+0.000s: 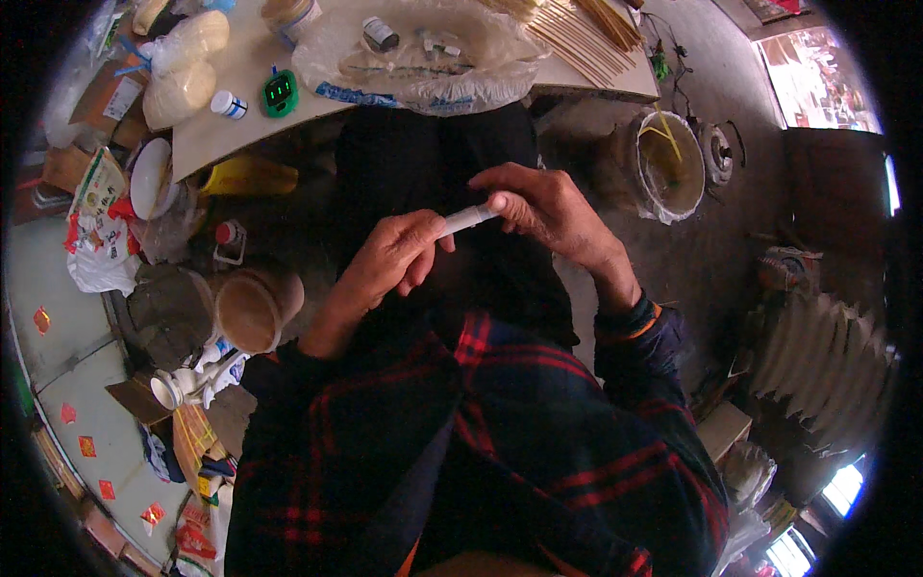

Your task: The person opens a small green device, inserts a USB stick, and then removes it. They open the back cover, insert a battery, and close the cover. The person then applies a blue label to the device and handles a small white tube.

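Note:
Above my lap, a slim white tube point(468, 219) lies slanted between my two hands, its right end a little higher. My left hand point(399, 252) pinches its left end between thumb and fingers. At the other end, the thumb of my right hand point(550, 210) presses on the tip, and the index finger stretches out above it. The hidden undersides of the fingers leave the full grip unseen. What kind of tube it is cannot be made out.
Ahead stands a table point(216, 144) with a clear plastic bag point(423, 67), a green digital timer point(280, 93), a small white bottle point(228, 105) and thin wooden sticks point(582, 43). A lined bucket point(670, 168) is at right, a brown container point(258, 308) at left.

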`<state>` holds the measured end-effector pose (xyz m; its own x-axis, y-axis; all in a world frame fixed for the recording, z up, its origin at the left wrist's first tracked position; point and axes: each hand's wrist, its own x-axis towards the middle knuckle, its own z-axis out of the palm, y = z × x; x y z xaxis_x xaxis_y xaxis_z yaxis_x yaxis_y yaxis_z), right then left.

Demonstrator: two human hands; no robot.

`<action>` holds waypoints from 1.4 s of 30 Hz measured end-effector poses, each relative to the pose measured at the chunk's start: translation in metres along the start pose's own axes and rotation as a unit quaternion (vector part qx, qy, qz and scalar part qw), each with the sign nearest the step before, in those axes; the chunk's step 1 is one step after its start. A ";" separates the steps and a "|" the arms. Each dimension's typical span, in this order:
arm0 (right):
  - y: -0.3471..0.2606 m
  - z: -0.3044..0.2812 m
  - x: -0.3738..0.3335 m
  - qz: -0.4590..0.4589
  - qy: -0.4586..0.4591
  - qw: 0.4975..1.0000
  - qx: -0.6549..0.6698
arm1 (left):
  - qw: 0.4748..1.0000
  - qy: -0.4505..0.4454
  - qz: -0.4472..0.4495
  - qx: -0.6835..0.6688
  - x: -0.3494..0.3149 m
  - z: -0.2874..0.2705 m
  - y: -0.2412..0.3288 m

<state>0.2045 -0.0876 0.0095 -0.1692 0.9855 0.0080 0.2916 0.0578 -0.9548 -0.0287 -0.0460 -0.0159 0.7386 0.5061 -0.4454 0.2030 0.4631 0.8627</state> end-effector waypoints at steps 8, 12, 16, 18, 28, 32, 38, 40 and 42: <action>0.003 -0.003 -0.007 0.141 -0.106 0.982 0.072 | 0.988 0.034 0.053 0.144 0.001 0.001 -0.002; 0.005 -0.001 -0.008 0.176 -0.112 0.974 0.089 | 0.979 0.044 0.074 0.184 -0.001 -0.002 -0.002; 0.008 0.006 -0.004 -0.042 -0.072 0.993 -0.082 | 0.951 0.055 0.101 0.288 0.001 -0.006 0.005; 0.006 0.010 -0.007 -0.079 -0.079 0.986 -0.124 | 0.955 0.049 0.091 0.278 0.000 -0.008 0.010; 0.007 0.019 -0.011 0.027 -0.184 0.981 -0.047 | 0.944 0.046 0.178 0.274 0.001 -0.010 0.013; 0.015 0.017 -0.013 0.140 -0.175 0.955 0.196 | 0.982 0.096 0.162 -0.008 0.008 -0.014 0.005; 0.025 0.013 -0.015 0.119 -0.002 0.952 0.283 | 0.878 0.007 0.090 -0.471 0.013 -0.017 -0.014; 0.029 0.013 -0.014 0.114 0.007 0.954 0.277 | 0.861 -0.034 0.092 -0.498 0.016 -0.017 -0.018; 0.030 0.013 -0.013 0.120 0.012 0.955 0.271 | 0.850 -0.057 0.096 -0.514 0.017 -0.015 -0.019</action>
<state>0.2034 -0.1010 -0.0230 -0.1345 0.9639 -0.2297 -0.2127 -0.2545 -0.9434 -0.0301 -0.0354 -0.0437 0.7641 0.5978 -0.2426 -0.5548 0.8008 0.2257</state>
